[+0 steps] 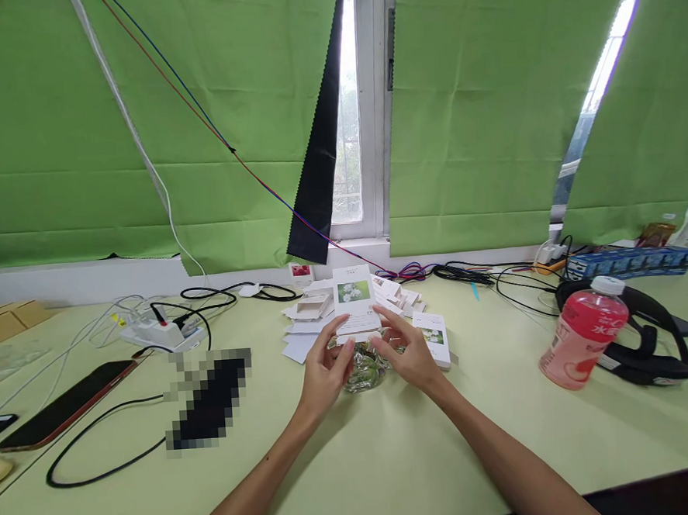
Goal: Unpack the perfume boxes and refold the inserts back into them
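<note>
A white card box [354, 289] with a photo of white flowers stands upright between my hands. My left hand [328, 371] grips its lower left side, with thumb and fingers curled. On the lower right side, the fingers of my right hand [406, 351] are closed against the same box. Clear glass pieces [363, 369] with greenish reflections sit just below it, partly hidden by my hands; their exact kind is unclear. Another white box [434, 339] with a flower photo lies beside my right hand. Behind is a loose pile of white cartons [312, 306].
A pink drink bottle [585, 336] and a black headset [647, 355] stand to the right. On the left are a power strip [165, 330], a phone [67, 404] and a blurred-out dark object [213, 401]. Black cables [461, 273] run along the back edge.
</note>
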Tool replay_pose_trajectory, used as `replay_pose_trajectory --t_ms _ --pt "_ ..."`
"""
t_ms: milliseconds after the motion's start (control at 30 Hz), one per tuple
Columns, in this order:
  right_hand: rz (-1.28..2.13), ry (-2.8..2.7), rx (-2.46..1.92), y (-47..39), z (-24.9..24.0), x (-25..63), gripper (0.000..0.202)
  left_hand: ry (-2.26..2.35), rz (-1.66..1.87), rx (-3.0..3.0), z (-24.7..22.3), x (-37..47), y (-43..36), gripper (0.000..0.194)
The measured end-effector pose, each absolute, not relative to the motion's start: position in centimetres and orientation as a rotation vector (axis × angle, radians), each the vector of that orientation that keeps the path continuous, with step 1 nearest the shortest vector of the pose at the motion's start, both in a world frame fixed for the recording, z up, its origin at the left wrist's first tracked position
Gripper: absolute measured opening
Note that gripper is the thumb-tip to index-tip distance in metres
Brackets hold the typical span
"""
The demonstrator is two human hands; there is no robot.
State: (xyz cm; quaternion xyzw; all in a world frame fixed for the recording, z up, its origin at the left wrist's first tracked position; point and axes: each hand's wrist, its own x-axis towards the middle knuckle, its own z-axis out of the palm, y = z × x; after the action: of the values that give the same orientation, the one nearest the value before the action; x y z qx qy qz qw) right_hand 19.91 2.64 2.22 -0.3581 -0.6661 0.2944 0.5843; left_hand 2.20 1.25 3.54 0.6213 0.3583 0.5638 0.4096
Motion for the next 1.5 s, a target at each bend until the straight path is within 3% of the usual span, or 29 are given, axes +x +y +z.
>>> replay_pose_trajectory --t_ms 1500 --pt "0.682 -1.589 -0.833 2.94 1.75 19.97 0.055 0.941 1.447 1.487 3.67 2.57 0.73 0.063"
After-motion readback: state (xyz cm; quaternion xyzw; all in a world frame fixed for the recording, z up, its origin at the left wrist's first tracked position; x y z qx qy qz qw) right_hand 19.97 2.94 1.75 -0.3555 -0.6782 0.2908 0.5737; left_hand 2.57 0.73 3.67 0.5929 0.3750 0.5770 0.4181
